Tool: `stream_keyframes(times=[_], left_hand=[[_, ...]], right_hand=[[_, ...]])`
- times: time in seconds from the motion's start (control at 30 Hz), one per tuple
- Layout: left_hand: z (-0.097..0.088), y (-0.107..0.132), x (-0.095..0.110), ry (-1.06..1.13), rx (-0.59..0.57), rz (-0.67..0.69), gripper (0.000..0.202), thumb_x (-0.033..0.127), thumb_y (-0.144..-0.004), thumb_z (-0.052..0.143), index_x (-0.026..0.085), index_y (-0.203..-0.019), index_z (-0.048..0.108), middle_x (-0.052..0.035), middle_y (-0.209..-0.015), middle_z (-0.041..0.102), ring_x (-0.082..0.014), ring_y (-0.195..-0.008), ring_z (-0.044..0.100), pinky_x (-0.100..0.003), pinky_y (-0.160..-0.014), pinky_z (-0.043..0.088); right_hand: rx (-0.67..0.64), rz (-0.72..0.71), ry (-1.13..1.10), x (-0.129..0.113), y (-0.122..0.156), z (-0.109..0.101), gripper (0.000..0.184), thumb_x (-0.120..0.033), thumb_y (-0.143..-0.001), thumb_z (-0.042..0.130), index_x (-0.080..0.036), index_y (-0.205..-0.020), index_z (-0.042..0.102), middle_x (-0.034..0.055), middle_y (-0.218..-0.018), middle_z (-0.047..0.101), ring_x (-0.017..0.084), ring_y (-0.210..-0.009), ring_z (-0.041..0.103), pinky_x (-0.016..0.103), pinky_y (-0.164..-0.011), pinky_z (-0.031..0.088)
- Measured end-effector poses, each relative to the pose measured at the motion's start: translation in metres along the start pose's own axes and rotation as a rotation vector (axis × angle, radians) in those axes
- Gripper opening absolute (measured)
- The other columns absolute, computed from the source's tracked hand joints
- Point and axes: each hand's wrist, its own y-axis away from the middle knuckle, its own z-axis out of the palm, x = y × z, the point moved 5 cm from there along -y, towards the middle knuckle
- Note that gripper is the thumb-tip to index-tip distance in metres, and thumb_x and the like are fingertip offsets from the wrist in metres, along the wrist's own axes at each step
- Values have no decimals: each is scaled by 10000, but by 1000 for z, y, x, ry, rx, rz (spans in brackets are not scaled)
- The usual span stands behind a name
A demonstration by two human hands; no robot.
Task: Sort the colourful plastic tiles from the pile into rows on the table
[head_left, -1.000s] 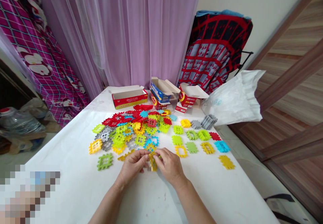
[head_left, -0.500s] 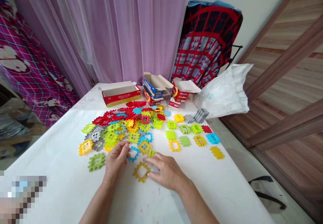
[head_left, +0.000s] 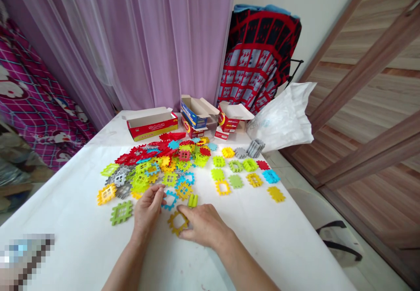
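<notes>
The right hand (head_left: 203, 225), fingers spread and not pinching, has moved onto a mustard-yellow plastic square frame (head_left: 171, 225) on the white tabletop (head_left: 75, 225). Beyond that frame, the open left hand (head_left: 147, 210) rests beside a blue plastic frame (head_left: 173, 204), near an upright lime-green plastic piece (head_left: 192, 200).

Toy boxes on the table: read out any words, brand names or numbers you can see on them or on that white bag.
Nothing is readable: the open red box has white characters too blurred to quote; the print on the blue box, red-and-white box and white plastic bag is also illegible.
</notes>
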Motion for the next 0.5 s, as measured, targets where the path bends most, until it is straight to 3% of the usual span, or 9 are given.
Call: stream_keyframes(times=[0.17, 0.27, 0.4, 0.5], left_hand=[[-1, -1, -4, 7, 0, 15, 519, 660, -682, 628, 179, -874, 659, 10, -608, 629, -116, -452, 541, -213, -375, 367], [0, -1, -5, 15, -15, 23, 511, 657, -701, 612, 179, -878, 657, 3, -634, 637, -118, -473, 557, -209, -375, 373], [6, 2, -5, 15, -76, 31, 494, 651, -705, 615, 182, -849, 668, -3, -638, 643, -116, -461, 553, -208, -361, 362], [10, 3, -6, 17, -96, 38, 490, 650, -697, 621, 185, -841, 671, -3, -638, 643, -116, -459, 555, -207, -353, 356]], right_hand=[[34, 29, 13, -3, -4, 9, 454, -584, -719, 676, -261, -1032, 615, 1, -860, 750, 206, -797, 698, 260, -652, 416], [164, 70, -14, -1, -3, 7, 521, -625, -708, 680, -232, -1042, 608, 23, -822, 748, 215, -742, 698, 269, -628, 414], [396, 294, -36, 19, -5, -13, 518, -634, -757, 639, -212, -1053, 591, 34, -791, 744, 210, -732, 706, 265, -617, 412], [443, 441, 12, 34, -14, -22, 485, -642, -785, 611, -213, -1010, 589, 60, -770, 743, 235, -771, 715, 275, -618, 418]])
